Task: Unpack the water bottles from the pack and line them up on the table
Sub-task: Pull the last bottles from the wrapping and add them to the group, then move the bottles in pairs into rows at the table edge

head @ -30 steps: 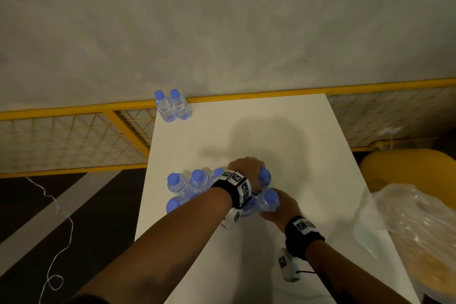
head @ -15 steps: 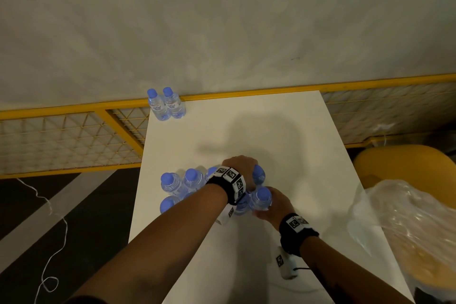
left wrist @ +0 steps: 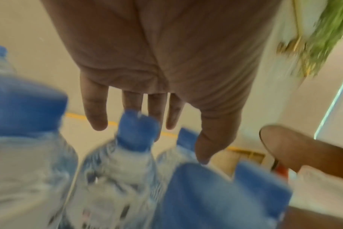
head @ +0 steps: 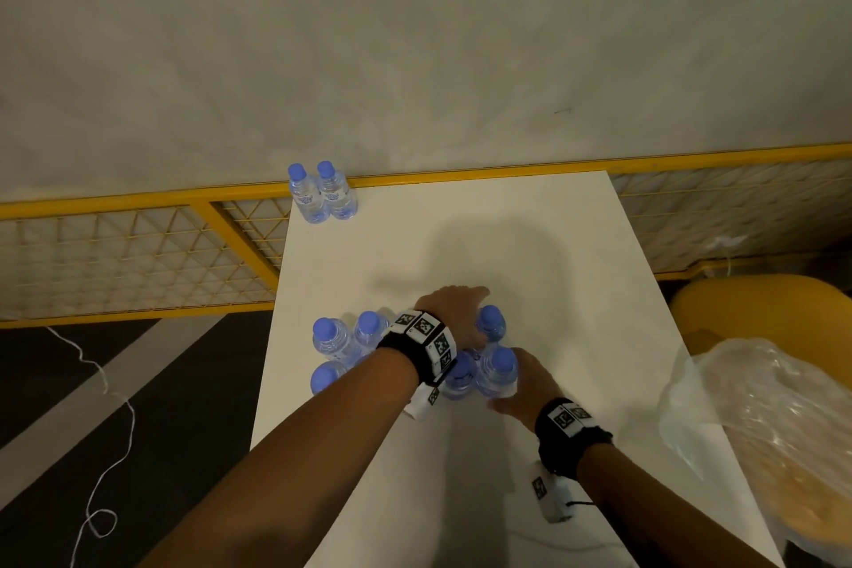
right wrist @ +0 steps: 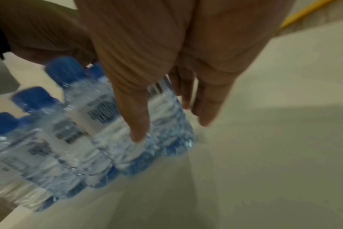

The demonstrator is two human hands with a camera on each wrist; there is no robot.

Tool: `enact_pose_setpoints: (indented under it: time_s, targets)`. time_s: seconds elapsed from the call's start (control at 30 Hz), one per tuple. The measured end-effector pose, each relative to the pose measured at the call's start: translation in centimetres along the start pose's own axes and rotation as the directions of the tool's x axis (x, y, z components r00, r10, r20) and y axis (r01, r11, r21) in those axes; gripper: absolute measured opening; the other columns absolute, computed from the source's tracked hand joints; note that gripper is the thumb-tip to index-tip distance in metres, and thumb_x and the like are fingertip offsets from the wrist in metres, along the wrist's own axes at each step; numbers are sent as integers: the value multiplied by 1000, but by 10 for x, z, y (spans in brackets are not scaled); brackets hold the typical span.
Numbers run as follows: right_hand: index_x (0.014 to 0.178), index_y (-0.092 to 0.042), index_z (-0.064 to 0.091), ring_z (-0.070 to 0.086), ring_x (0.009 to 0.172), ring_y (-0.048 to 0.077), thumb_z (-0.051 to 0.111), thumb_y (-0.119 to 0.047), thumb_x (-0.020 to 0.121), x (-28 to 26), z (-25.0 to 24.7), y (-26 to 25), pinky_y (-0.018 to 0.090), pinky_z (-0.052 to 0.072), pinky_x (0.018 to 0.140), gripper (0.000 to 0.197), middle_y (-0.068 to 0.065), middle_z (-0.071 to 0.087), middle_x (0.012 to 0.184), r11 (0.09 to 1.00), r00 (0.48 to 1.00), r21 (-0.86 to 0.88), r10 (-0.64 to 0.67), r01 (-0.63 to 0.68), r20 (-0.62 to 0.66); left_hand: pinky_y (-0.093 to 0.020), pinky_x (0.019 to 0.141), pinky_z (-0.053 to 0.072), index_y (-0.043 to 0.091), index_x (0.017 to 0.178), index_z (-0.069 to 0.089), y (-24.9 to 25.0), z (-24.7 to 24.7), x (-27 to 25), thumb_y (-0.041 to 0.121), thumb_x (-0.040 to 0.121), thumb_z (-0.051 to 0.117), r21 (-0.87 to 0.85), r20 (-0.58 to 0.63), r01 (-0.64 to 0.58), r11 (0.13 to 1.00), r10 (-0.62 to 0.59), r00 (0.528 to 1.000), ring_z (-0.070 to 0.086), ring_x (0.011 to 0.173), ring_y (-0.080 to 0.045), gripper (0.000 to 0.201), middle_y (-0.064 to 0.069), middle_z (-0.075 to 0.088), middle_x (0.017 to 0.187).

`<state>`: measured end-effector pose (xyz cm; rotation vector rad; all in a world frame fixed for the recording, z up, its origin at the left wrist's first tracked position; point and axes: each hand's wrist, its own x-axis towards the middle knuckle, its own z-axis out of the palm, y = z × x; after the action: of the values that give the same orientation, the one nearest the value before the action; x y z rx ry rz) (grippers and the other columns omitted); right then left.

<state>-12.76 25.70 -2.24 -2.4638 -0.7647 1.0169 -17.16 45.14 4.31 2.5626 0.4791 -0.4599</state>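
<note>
Several clear water bottles with blue caps stand in a tight cluster (head: 369, 330) at the near left of the white table (head: 530, 244). My left hand (head: 449, 307) hovers over the cluster's right side, fingers (left wrist: 96, 111) straight above the caps (left wrist: 137, 124). My right hand (head: 521, 387) lies against the near-right bottle (head: 500, 371). Its thumb (right wrist: 137, 124) touches that bottle's side and its fingers are straight beside it. Two more bottles (head: 320, 194) stand side by side at the table's far left corner.
A crumpled clear plastic wrap (head: 760, 420) lies on a yellow seat (head: 756, 304) off the table's right edge. A yellow mesh fence (head: 138, 263) runs behind and to the left. A white cord (head: 110, 429) trails on the dark floor.
My left hand has stretched a little farther forward over the cluster. My right hand stays beside the near-right bottle. The bottles stand where they were.
</note>
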Motion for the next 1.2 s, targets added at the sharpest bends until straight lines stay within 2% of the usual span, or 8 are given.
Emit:
enact_pose_setpoints:
  time_s: [0.07, 0.13, 0.27, 0.5, 0.63, 0.9, 1.1, 1.2]
  targets:
    - [152, -9, 25, 43, 137, 27, 86, -38, 69, -18, -7, -11, 37, 36, 113, 107, 10, 36, 154, 994, 995, -64, 93, -90, 39, -47, 103, 50, 29, 153, 38, -8, -12, -14, 50, 81, 69, -31, -61, 9, 999, -11, 998, 55, 130, -29, 81, -3, 54, 147]
    - [156, -5, 9, 35, 143, 28, 82, -44, 73, -38, -15, -24, 35, 32, 115, 117, 13, 26, 159, 987, 990, -85, 139, -136, 26, -46, 105, 49, 30, 149, 43, -24, -25, -33, 50, 84, 67, -55, -131, 22, 998, -29, 991, 52, 132, -26, 72, 0, 52, 147]
    - [139, -23, 34, 55, 119, 24, 72, -54, 75, -85, -32, -78, 34, 47, 95, 81, 0, 49, 136, 984, 998, -167, -65, 61, -19, -42, 105, 47, 32, 137, 56, -77, -43, -77, 52, 87, 67, -82, -268, 119, 989, -137, 954, 53, 127, -22, 55, 3, 58, 138]
    - [131, -26, 47, 55, 114, 26, 57, -36, 88, -86, -1, -193, 42, 48, 92, 45, -1, 51, 128, 834, 885, -299, -449, 463, 121, -38, 107, 46, 35, 129, 62, -152, -49, -121, 42, 85, 71, -152, -134, 314, 937, -334, 933, 56, 126, -19, 45, 1, 59, 138]
    - [130, -16, 54, 49, 120, 35, 53, -20, 93, -53, 56, -233, 46, 45, 95, 37, 10, 45, 142, 624, 805, -521, -530, 583, 267, -37, 108, 46, 28, 130, 67, -164, -43, -129, 33, 83, 76, -152, -111, 294, 944, -312, 944, 57, 127, -23, 48, -4, 62, 138]
    - [120, -14, 62, 58, 115, 32, 56, -17, 95, -25, 95, -250, 46, 45, 99, 26, 12, 62, 124, 410, 804, -724, -487, 555, 340, -37, 105, 49, 23, 127, 69, -175, -32, -120, 25, 87, 75, -124, -171, 278, 952, -297, 939, 60, 123, -25, 40, -5, 63, 132]
    - [117, -11, 59, 63, 106, 33, 57, -11, 92, -16, 87, -255, 44, 48, 94, 26, 12, 62, 120, 460, 781, -650, -501, 605, 372, -38, 104, 47, 18, 128, 66, -193, -34, -114, 27, 90, 72, -105, -175, 258, 960, -273, 946, 56, 124, -28, 39, -9, 59, 130]
    - [123, -9, 56, 61, 108, 32, 53, -14, 95, -6, 66, -266, 39, 47, 91, 29, 13, 57, 123, 571, 798, -563, -496, 597, 343, -38, 107, 45, 15, 128, 66, -211, -52, -110, 29, 90, 73, -138, -220, 247, 959, -273, 937, 55, 125, -29, 41, -11, 60, 129]
